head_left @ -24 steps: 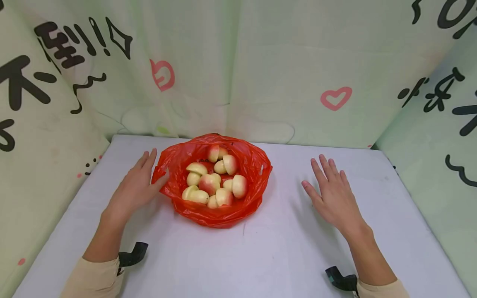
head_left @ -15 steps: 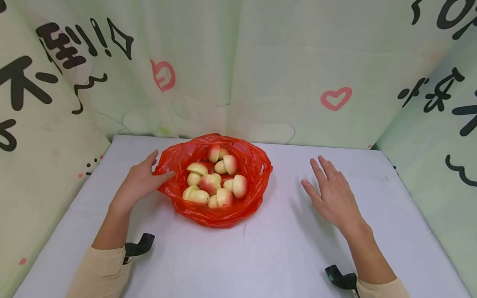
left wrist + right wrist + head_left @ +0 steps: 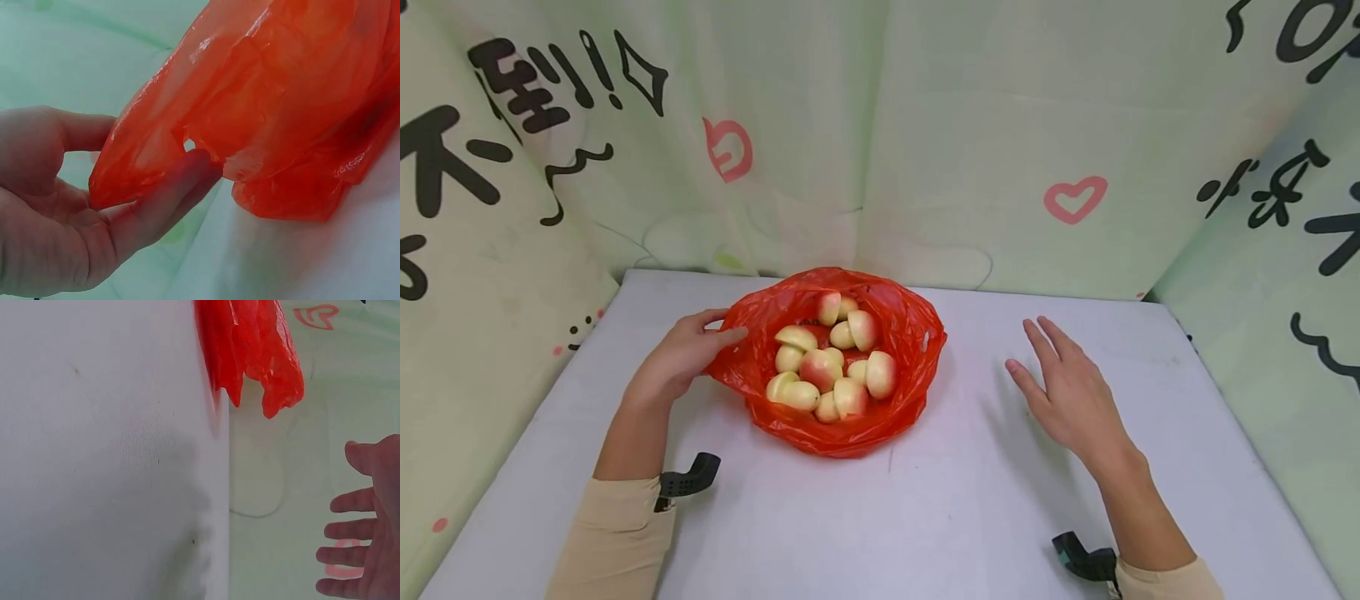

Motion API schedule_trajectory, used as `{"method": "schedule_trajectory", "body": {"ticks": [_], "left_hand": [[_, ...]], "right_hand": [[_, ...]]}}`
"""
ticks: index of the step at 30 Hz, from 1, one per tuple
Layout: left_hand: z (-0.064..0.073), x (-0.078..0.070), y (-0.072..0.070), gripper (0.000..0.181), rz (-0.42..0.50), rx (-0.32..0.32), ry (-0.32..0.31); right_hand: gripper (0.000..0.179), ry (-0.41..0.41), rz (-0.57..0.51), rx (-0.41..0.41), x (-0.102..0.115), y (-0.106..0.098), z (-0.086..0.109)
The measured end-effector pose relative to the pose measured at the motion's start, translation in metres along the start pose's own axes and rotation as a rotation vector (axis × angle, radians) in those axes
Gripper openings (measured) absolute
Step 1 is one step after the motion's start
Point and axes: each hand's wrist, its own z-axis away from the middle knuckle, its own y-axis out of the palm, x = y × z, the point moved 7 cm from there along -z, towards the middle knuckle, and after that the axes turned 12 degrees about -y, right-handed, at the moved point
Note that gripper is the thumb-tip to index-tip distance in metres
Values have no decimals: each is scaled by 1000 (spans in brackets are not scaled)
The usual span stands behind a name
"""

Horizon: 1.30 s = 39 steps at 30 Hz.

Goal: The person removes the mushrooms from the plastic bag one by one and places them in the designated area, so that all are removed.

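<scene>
- I take the person's seat as six o'clock: the red bag (image 3: 842, 437) sits open on the white table (image 3: 940, 517), slightly toward eleven from the middle
- Seven mushrooms (image 3: 822, 372) show inside, loosely heaped, the nearest lying close to the rim at the bag's six o'clock
- The left hand (image 3: 681, 354) is at the bag's nine o'clock, thumb (image 3: 730, 336) and fingers (image 3: 140, 215) curled round the edge with plastic between them; how firmly they squeeze, I can't tell
- The right hand (image 3: 1078, 404) hangs above the table well apart, off at the bag's three o'clock, its thumb and fingers apart and holding nothing
- That one-sided hold worries me: a tug toward nine, with nothing steadying three, could tip the bag and roll mushrooms over the six o'clock rim
- The plastic looks flimsy, and a small gap shows in it beside the left hand's fingers, so a hard pull there might start a tear
- If the hand has only a loose fold, the edge could slip free and flop inward over the mushrooms
- The bag's far side sits near the table's twelve o'clock edge, so a push that way might shove it against the curtain (image 3: 962, 125)
</scene>
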Motion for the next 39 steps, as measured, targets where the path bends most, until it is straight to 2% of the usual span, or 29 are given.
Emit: {"method": "schedule_trajectory", "body": {"ticks": [7,19,33,39], "left_hand": [[-6,5,0,69,93,45,-11],[-9,7,-2,62,202,46,-36],[-10,9,-5,62,239,50,-38],[-9,10,-5,62,249,57,-39]], "right_hand": [[65,-12,-23,-23,3,-1,-2],[62,-19,-34,-51,7,-1,-5],[59,-13,-124,-92,19,-4,-19],[56,-48,-199,-122,28,-5,-27]]}}
